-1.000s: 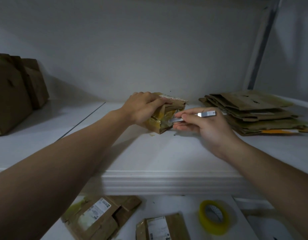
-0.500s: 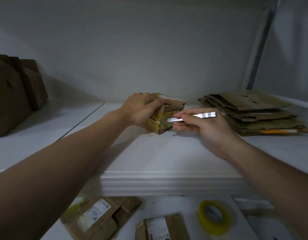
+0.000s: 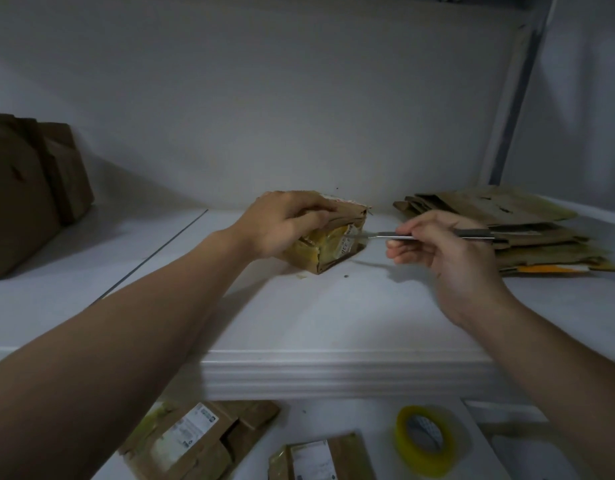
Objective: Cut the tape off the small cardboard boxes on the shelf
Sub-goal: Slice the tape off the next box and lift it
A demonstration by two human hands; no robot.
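A small, crumpled cardboard box (image 3: 328, 245) wrapped in yellowish tape sits on the white shelf (image 3: 299, 317), near its back. My left hand (image 3: 285, 221) presses down on the box's top and left side. My right hand (image 3: 441, 251) is to the right of the box and grips a slim metal knife (image 3: 389, 234). The blade points left, its tip at the box's taped right face.
A stack of flattened cardboard (image 3: 513, 226) lies at the back right of the shelf. Larger brown boxes (image 3: 29, 192) stand at the far left. Below the shelf edge are more taped boxes (image 3: 195, 441), another box (image 3: 320, 459) and a roll of yellow tape (image 3: 425, 439).
My right hand has pulled back to the right with the knife, so only the blade tip stays at the box. My left hand keeps its hold on the box.
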